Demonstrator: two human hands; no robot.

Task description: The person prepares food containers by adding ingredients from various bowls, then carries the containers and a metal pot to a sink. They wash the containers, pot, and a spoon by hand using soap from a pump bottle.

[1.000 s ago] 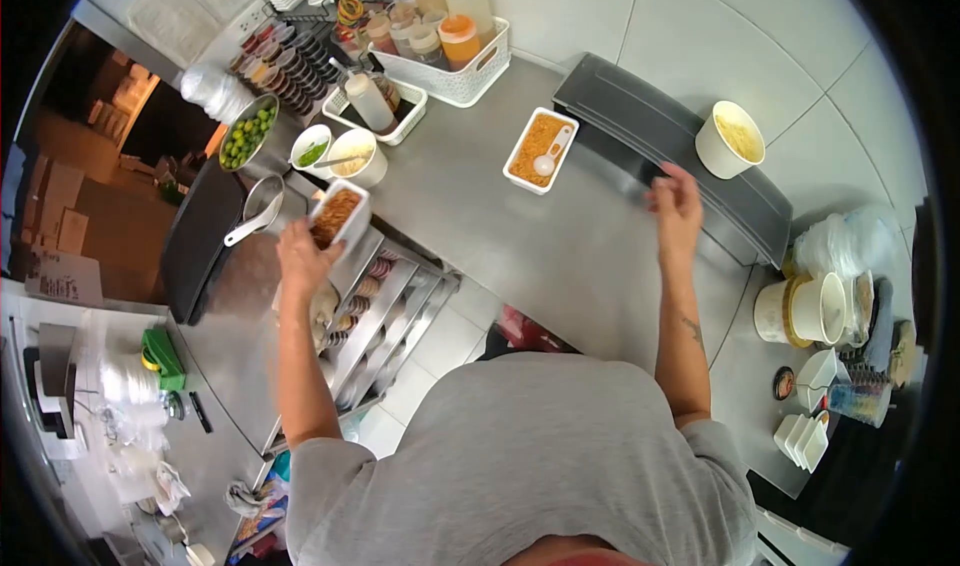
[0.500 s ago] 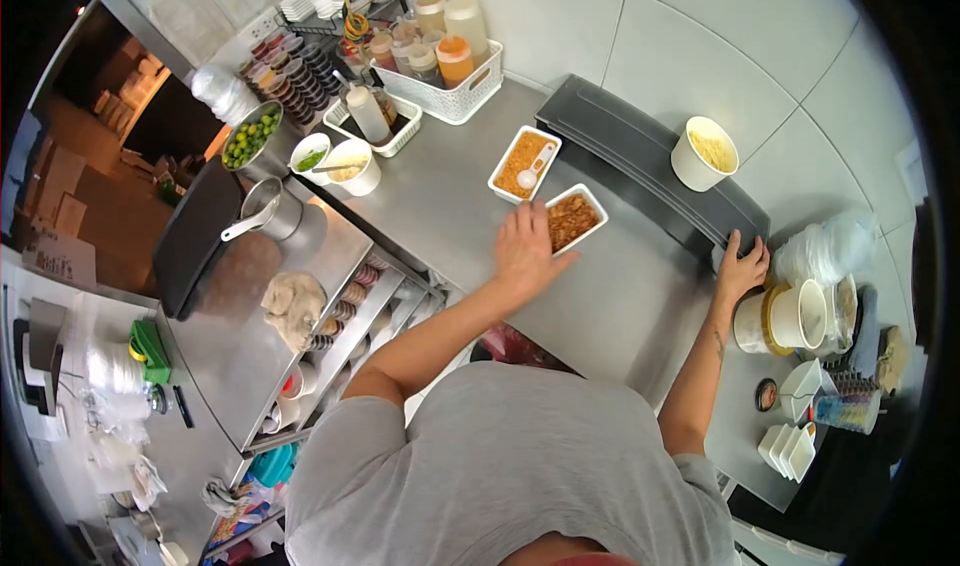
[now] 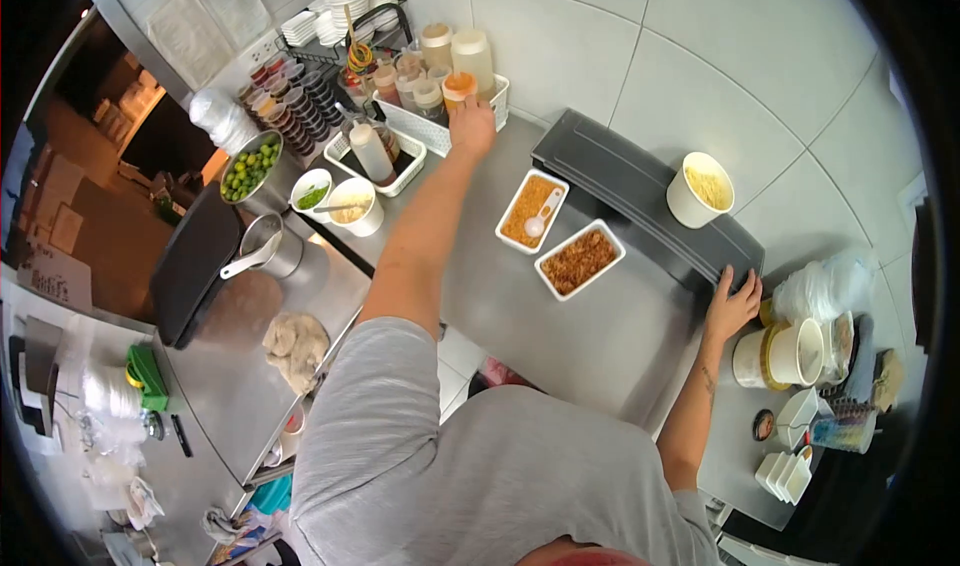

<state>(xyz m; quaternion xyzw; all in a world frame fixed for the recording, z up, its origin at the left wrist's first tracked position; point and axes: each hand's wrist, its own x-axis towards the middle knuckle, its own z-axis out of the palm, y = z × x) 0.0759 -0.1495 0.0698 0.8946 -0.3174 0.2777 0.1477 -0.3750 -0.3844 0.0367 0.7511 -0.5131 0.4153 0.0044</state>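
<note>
- Orange-topped bottle [image 3: 459, 86]: upright in white basket [image 3: 416, 129], other bottles around it, far side of table [image 3: 480, 291].
- Left grip [image 3: 473, 129]: at bottle's near side; cannot tell whether closed on it.
- Right grip [image 3: 735, 306]: fingers spread, resting on end of long grey box [image 3: 620, 174].
- Front tub [image 3: 594, 277]: red-brown crumbs. Neighbour tub [image 3: 516, 247]: orange-tan granules, white scoop [image 3: 535, 227] on top.
- Round tub [image 3: 690, 202], on grey box: pale yellow shreds.
- Farther left, steel pot [image 3: 276, 194] of green fruit [image 3: 250, 173]; two white cups [image 3: 367, 224], chopped green in one, pale contents in other.
- Versus half a second ago: left grip off front tub, now at basket; right grip unmoved on box.
</note>
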